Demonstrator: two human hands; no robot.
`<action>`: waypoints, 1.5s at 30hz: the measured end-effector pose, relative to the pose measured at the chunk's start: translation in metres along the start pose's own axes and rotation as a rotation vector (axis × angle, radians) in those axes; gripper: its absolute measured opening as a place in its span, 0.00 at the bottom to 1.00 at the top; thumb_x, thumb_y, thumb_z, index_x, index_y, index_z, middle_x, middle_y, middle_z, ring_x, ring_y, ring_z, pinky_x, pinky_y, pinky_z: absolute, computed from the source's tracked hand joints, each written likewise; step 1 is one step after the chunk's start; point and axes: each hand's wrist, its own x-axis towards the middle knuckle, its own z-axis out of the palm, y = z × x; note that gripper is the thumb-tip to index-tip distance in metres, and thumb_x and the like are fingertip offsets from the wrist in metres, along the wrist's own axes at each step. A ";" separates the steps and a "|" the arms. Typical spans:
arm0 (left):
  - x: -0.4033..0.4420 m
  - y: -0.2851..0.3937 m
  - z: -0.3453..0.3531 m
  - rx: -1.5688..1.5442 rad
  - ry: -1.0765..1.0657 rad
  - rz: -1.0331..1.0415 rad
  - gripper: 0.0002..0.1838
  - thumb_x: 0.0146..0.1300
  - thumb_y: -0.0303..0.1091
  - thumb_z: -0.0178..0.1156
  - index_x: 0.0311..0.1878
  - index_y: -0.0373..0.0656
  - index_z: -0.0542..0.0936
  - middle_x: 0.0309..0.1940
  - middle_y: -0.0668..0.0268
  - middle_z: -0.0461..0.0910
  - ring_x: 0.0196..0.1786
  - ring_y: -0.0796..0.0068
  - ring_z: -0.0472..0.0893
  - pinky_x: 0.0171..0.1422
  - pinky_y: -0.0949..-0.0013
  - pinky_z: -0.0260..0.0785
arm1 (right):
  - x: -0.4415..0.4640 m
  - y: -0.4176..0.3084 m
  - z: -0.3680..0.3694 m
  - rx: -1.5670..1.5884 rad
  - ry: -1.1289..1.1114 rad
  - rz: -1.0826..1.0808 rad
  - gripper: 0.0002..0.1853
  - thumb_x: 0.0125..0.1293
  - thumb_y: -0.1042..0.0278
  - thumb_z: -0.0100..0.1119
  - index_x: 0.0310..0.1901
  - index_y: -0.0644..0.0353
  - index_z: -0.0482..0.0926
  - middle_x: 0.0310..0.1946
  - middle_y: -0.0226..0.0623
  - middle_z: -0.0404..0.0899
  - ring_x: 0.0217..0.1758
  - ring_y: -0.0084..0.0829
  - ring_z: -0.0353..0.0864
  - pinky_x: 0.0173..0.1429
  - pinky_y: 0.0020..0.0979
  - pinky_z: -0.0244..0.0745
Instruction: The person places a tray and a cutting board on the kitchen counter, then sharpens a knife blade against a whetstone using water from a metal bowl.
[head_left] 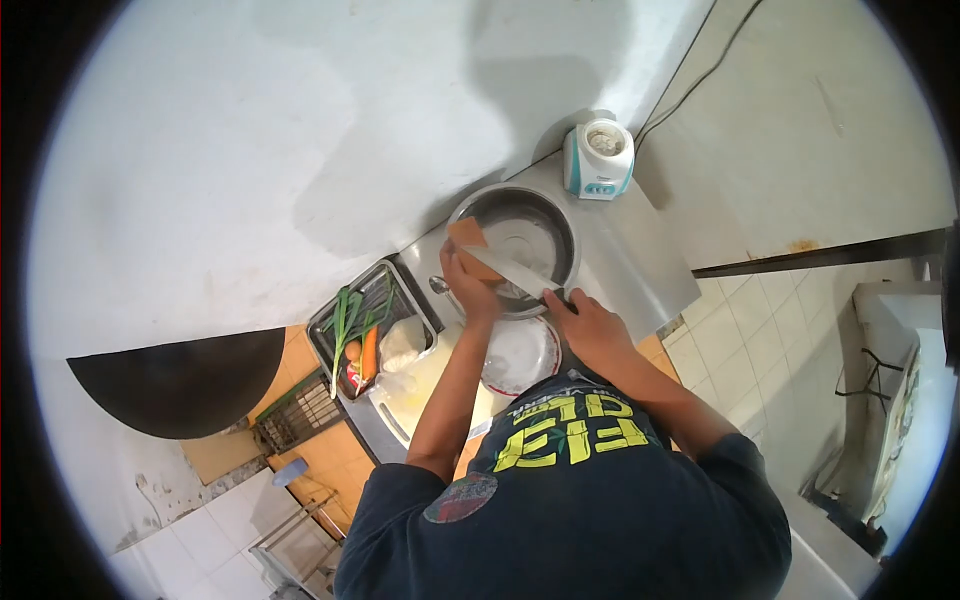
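Over a round metal basin (553, 222), my left hand (468, 290) holds a flat orange-brown block (466, 233). My right hand (592, 327) is closed round the dark handle of a knife (515, 272). The knife's wide blade lies across the block, its tip pointing up and left toward my left hand. Below the basin, close to my body, sits a white plate (522, 352) with a red-patterned rim. What the block is made of cannot be made out.
Left of the basin, a metal tray (424, 307) holds green onions (345, 325), a carrot (370, 352) and a white item in plastic. A pale cutting board (405, 415) lies below it. A white and teal appliance (599, 160) stands at the back right by the wall.
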 end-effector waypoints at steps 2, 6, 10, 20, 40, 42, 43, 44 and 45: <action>0.001 -0.002 0.000 0.053 0.011 0.019 0.21 0.76 0.33 0.34 0.66 0.37 0.68 0.57 0.61 0.73 0.54 0.71 0.78 0.57 0.67 0.74 | -0.013 0.004 -0.009 -0.021 -0.056 0.023 0.33 0.65 0.70 0.55 0.74 0.47 0.65 0.48 0.40 0.72 0.48 0.41 0.82 0.39 0.40 0.84; 0.017 -0.025 -0.010 0.028 0.026 0.085 0.20 0.77 0.38 0.36 0.66 0.44 0.66 0.41 0.61 0.79 0.37 0.70 0.82 0.30 0.69 0.74 | -0.034 0.014 -0.026 -0.087 -0.039 0.005 0.29 0.65 0.68 0.56 0.70 0.48 0.71 0.47 0.39 0.73 0.46 0.38 0.82 0.36 0.37 0.84; -0.006 0.028 0.006 -0.031 -0.008 -0.005 0.21 0.77 0.38 0.34 0.65 0.41 0.67 0.39 0.57 0.80 0.37 0.71 0.82 0.33 0.69 0.74 | -0.044 0.015 -0.069 -0.149 -0.011 -0.003 0.25 0.65 0.67 0.58 0.65 0.48 0.76 0.42 0.36 0.74 0.40 0.37 0.83 0.35 0.35 0.83; -0.016 0.026 0.008 -0.035 -0.085 -0.027 0.21 0.78 0.40 0.36 0.69 0.47 0.66 0.44 0.60 0.81 0.29 0.71 0.81 0.21 0.70 0.71 | 0.018 0.014 -0.030 1.265 -0.066 0.250 0.15 0.76 0.59 0.55 0.56 0.59 0.77 0.25 0.32 0.79 0.22 0.21 0.76 0.23 0.23 0.67; -0.004 0.013 0.002 0.009 -0.050 0.088 0.21 0.76 0.35 0.38 0.68 0.41 0.68 0.50 0.61 0.77 0.45 0.71 0.82 0.48 0.66 0.78 | 0.007 0.021 -0.027 1.082 -0.248 0.429 0.18 0.76 0.56 0.57 0.52 0.64 0.84 0.17 0.27 0.73 0.15 0.17 0.66 0.21 0.25 0.61; 0.004 0.006 0.000 -0.089 -0.007 0.063 0.21 0.78 0.40 0.37 0.67 0.45 0.68 0.40 0.59 0.81 0.37 0.70 0.83 0.39 0.66 0.79 | -0.001 0.025 -0.036 1.037 -0.259 0.444 0.18 0.76 0.56 0.57 0.52 0.63 0.83 0.17 0.27 0.73 0.15 0.16 0.66 0.21 0.26 0.62; 0.005 0.004 -0.002 -0.055 -0.017 0.058 0.21 0.78 0.41 0.37 0.67 0.46 0.67 0.39 0.58 0.81 0.34 0.69 0.82 0.35 0.66 0.78 | -0.005 0.027 -0.042 1.017 -0.263 0.459 0.18 0.75 0.56 0.58 0.52 0.63 0.83 0.17 0.27 0.73 0.16 0.16 0.66 0.21 0.26 0.62; 0.005 0.002 -0.005 -0.022 -0.027 0.054 0.21 0.78 0.42 0.37 0.67 0.46 0.67 0.38 0.58 0.81 0.31 0.69 0.82 0.30 0.66 0.77 | -0.009 0.030 -0.046 0.998 -0.265 0.472 0.18 0.75 0.55 0.58 0.53 0.63 0.83 0.17 0.27 0.73 0.16 0.16 0.66 0.22 0.26 0.63; 0.004 0.005 -0.006 -0.027 -0.050 0.036 0.21 0.78 0.41 0.37 0.68 0.46 0.67 0.40 0.58 0.80 0.32 0.69 0.82 0.31 0.66 0.77 | -0.014 0.040 -0.044 0.946 -0.251 0.439 0.18 0.75 0.56 0.58 0.53 0.64 0.83 0.18 0.29 0.75 0.18 0.18 0.69 0.24 0.27 0.65</action>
